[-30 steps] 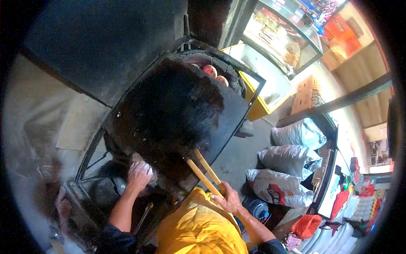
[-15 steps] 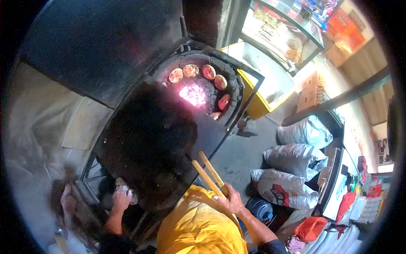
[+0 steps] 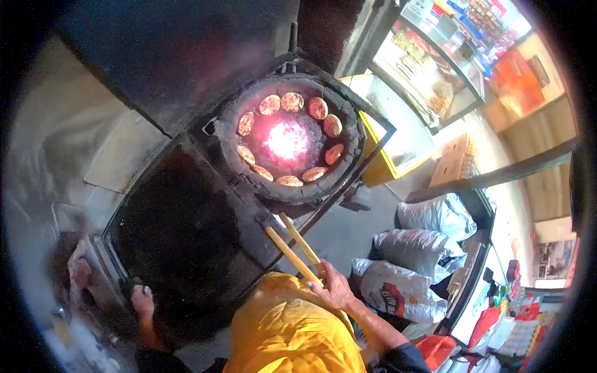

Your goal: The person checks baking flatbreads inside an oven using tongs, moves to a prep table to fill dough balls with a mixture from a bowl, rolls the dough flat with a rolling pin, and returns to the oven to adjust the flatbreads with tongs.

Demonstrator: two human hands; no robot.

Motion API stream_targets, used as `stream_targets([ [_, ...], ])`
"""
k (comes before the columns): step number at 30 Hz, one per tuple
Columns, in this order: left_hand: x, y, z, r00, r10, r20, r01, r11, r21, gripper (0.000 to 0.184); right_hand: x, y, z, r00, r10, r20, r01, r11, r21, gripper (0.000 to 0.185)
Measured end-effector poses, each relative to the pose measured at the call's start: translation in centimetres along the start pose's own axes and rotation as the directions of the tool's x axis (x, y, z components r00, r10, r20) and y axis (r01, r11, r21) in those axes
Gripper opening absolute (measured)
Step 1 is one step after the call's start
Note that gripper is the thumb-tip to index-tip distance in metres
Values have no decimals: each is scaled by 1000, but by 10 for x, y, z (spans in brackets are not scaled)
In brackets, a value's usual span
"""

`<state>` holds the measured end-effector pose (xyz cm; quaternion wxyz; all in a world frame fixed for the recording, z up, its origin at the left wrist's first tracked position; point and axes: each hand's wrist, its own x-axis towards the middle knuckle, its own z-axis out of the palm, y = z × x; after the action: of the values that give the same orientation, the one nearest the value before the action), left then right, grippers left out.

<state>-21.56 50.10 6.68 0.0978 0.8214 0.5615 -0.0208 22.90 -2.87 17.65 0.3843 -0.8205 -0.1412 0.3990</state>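
Note:
A round oven (image 3: 227,149) glows pink-white at its centre, and several round flatbreads (image 3: 291,101) line its inner wall. A large black lid plate (image 3: 180,230) lies to the lower left of the opening. At that plate's lower left corner is my left hand (image 3: 143,301), its fingers curled at the edge; a dark cloth or handle there is hard to make out. My right hand (image 3: 336,287) grips the wooden handles (image 3: 292,253) of a tool whose far ends lie near the oven's front edge. A yellow apron (image 3: 292,329) covers my front.
A yellow bin (image 3: 382,163) stands right of the oven, below a glass display case (image 3: 435,74). Full white sacks (image 3: 401,292) are stacked at the right. A dark bar (image 3: 497,177) crosses the right side. A dark panel (image 3: 168,56) rises behind the oven.
The black plate has slid down and left with my left hand, uncovering the whole oven opening, the glow and the flatbreads. My right hand still holds the wooden handles.

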Motion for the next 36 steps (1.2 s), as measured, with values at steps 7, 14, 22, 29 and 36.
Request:
stream_targets([
  [7, -79, -120, 68, 953, -288, -98, 286, 958, -33, 35, 41, 10, -59, 960, -262, -101, 237, 949, -210, 79],
  [14, -263, 2, 119, 596, -801, -59, 789, 598, -141, 59, 159, 37, -235, 990, -97, -98, 30, 844, -535, 61],
  [22, -437, 206, 157, 532, -190, 825, 819, -129, -559, 60, 374, -13, -376, 943, -328, 52, 205, 452, -868, 68],
  [29, -504, 285, 182, 492, -124, 862, 840, -191, -507, 55, 514, -116, -359, 924, -369, 98, 250, 393, -885, 52],
  [36, -544, 300, 206, 475, 208, 855, 583, -802, -129, 51, 608, -110, -318, 945, -175, 275, 317, 300, -900, 54],
])
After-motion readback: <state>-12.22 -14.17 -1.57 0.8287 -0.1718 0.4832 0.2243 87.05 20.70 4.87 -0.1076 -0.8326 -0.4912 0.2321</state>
